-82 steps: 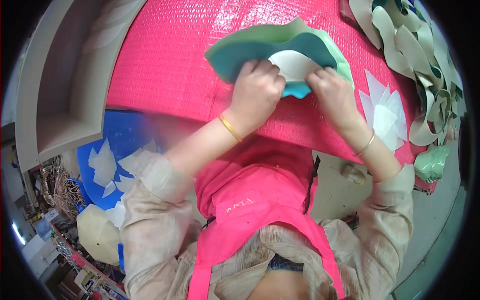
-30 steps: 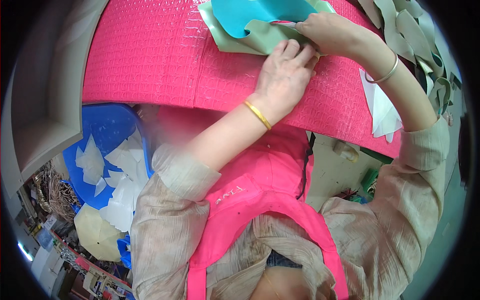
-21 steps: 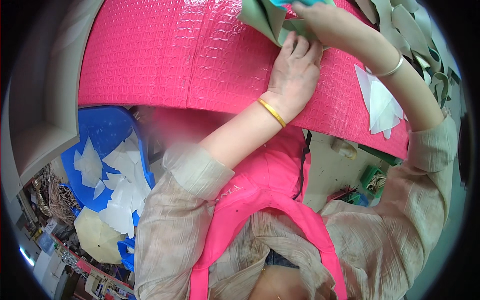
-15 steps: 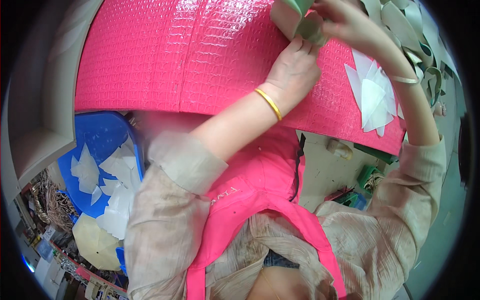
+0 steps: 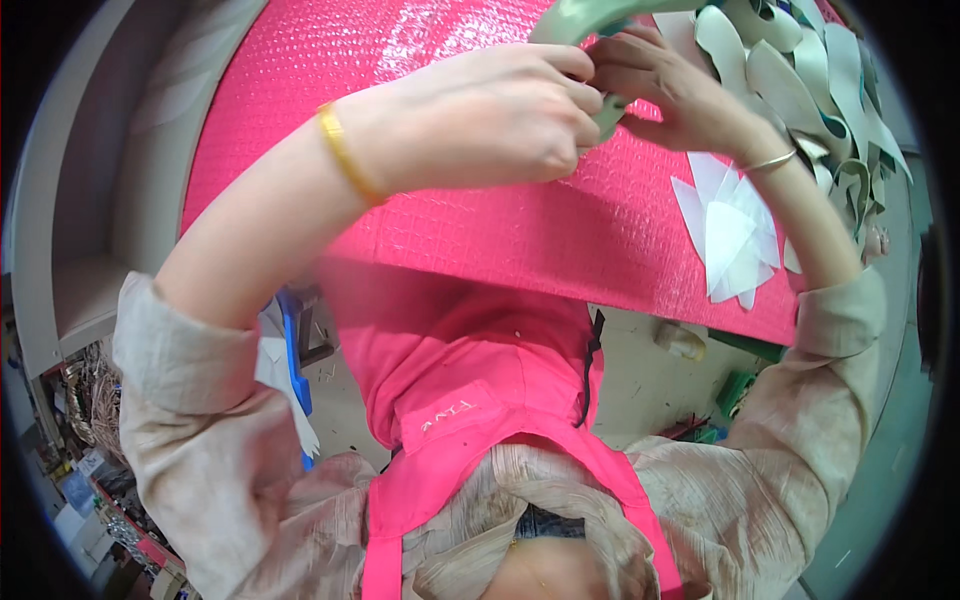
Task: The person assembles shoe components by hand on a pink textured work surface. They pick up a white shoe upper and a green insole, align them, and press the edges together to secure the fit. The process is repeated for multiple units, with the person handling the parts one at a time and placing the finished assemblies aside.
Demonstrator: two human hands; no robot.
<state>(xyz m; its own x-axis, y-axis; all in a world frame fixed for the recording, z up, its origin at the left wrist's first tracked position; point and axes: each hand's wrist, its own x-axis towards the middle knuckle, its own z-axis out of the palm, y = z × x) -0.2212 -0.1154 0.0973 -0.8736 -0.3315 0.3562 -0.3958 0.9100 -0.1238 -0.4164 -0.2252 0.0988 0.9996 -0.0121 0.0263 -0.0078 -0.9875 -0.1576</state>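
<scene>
Green piece at both hands, white scraps in blue bin

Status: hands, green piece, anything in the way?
Left hand closed on pale green piece; right hand at it, grip unclear. Piece curved, cut by top edge. White sheets near right wrist, clear of piece.

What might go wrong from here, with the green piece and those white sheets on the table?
Two possible risks. The pale green piece is curved and partly hidden by the left hand, so a hard pull might crease it. The white sheets lie near the pink table's near edge, beside the right forearm; a sweep might knock them off.
</scene>
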